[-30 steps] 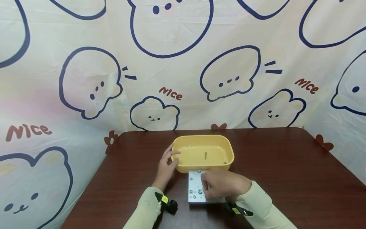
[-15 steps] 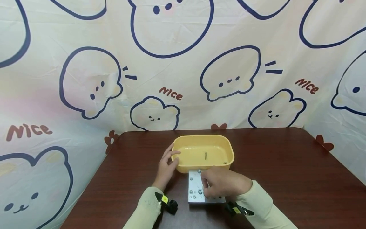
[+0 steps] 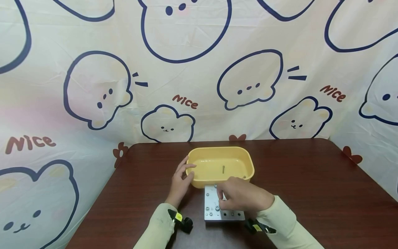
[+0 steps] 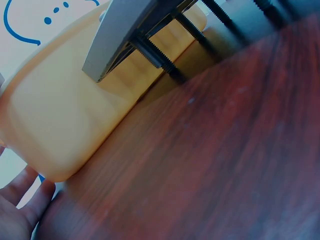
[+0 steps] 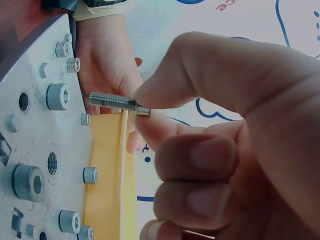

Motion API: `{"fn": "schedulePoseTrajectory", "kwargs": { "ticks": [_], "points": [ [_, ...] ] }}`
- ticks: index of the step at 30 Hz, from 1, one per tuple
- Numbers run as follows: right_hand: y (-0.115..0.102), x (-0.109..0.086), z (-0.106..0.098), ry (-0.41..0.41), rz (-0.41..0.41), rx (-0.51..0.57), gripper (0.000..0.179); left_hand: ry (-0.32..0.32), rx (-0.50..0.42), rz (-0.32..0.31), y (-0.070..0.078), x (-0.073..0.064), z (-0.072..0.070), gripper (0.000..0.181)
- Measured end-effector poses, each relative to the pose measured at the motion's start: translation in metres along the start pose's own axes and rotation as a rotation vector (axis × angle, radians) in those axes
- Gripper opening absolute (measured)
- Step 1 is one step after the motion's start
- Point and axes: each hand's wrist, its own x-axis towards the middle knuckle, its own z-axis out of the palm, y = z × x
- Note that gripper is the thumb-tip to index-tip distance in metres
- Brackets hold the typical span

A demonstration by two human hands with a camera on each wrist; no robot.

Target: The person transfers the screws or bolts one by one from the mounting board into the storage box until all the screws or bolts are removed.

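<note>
A grey metal plate (image 3: 212, 209) with several socket screws and holes lies on the table just in front of a yellow tub (image 3: 199, 162). My right hand (image 3: 219, 193) hovers over the plate's far part. In the right wrist view my right hand (image 5: 137, 106) pinches a small threaded screw (image 5: 116, 101) between thumb and forefinger, held clear above the plate (image 5: 37, 130). My left hand (image 3: 181, 178) rests against the tub's left end, fingers fairly straight; its fingers (image 4: 22, 197) show beside the tub (image 4: 65, 115).
One loose screw (image 3: 223, 168) lies inside the tub, and a small part (image 3: 244, 177) sits at its right corner. The dark wooden table (image 3: 311, 180) is backed by a bear-print cloth (image 3: 93, 86) on three sides. The plate stands on threaded legs (image 4: 160, 57).
My right hand has drifted a little away from me, toward the tub, uncovering the plate's near row of holes. The left hand and tub have not moved.
</note>
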Motion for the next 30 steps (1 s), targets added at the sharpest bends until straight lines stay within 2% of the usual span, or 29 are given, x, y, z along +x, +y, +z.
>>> {"fn": "schedulePoseTrajectory", "kwargs": {
  "ticks": [10, 17, 24, 30],
  "points": [
    [0.003, 0.003, -0.002, 0.058, 0.04, -0.039, 0.006, 0.003, 0.011, 0.004, 0.001, 0.0, 0.0, 0.025],
    [0.003, 0.005, -0.002, 0.145, 0.024, -0.061, 0.015, -0.002, 0.009, -0.009, 0.001, 0.001, 0.0, 0.025],
    [0.007, 0.005, -0.001, 0.27, -0.013, -0.094, 0.009, -0.007, -0.01, -0.017, 0.001, 0.001, -0.001, 0.024],
    [0.011, 0.006, -0.001, 0.328, 0.028, -0.101, 0.005, -0.012, -0.019, -0.011, -0.001, 0.001, -0.001, 0.023]
  ]
}}
